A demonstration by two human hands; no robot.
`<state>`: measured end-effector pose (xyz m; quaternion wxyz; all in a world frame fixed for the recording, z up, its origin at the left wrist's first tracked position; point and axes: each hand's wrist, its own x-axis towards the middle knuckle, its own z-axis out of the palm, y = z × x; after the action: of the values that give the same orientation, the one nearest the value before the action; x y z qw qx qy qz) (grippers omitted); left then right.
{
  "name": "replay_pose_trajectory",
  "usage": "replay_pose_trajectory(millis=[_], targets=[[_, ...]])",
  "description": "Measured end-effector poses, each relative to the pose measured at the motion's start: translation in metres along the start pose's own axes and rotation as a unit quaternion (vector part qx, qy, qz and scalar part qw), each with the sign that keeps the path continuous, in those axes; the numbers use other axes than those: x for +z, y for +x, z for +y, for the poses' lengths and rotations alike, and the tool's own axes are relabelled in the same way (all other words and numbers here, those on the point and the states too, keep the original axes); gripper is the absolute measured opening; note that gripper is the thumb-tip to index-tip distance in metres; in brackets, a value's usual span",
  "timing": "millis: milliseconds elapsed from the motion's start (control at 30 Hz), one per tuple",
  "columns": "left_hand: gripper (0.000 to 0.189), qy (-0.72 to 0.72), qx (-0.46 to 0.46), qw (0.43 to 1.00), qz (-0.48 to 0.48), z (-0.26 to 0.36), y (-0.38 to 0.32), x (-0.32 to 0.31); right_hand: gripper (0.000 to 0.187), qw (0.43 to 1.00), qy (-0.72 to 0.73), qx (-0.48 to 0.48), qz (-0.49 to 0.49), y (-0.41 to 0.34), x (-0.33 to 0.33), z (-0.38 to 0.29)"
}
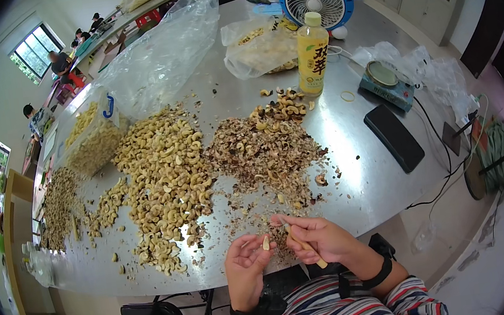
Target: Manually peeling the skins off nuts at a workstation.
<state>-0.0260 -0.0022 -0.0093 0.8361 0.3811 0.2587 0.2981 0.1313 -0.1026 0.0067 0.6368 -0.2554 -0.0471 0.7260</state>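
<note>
Between the fingertips of my left hand (247,263) is a pale cashew nut (266,243). My right hand (320,236) grips a small knife (309,247) by its light wooden handle, with the blade pointing up and left, apart from the nut. Both hands hover at the near edge of the metal table (349,178). Scattered skin flakes lie beneath them, and beyond is a mound of brown cashew skins (266,155). A large heap of cashews (165,182) spreads to the left of that mound.
A clear plastic tub of cashews (94,143) stands at left, near nut crumbs (58,209). Farther back are a plastic bag (163,50), a yellow drink bottle (313,58) and a blue fan (317,0). A black phone (393,137) and a scale (385,82) lie at right. Several people sit far off.
</note>
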Motion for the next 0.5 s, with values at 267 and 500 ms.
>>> replay_pose_trajectory(millis=[267, 500], targets=[[0.042, -0.033, -0.024, 0.999, 0.0, 0.0, 0.0, -0.001, 0.04, 0.786, -0.557, -0.259, 0.063, 0.003, 0.006, 0.014], [0.042, 0.022, 0.012, 1.0, 0.012, -0.001, -0.003, 0.002, 0.044, 0.703, -0.642, -0.301, 0.057, 0.0, 0.009, 0.014]])
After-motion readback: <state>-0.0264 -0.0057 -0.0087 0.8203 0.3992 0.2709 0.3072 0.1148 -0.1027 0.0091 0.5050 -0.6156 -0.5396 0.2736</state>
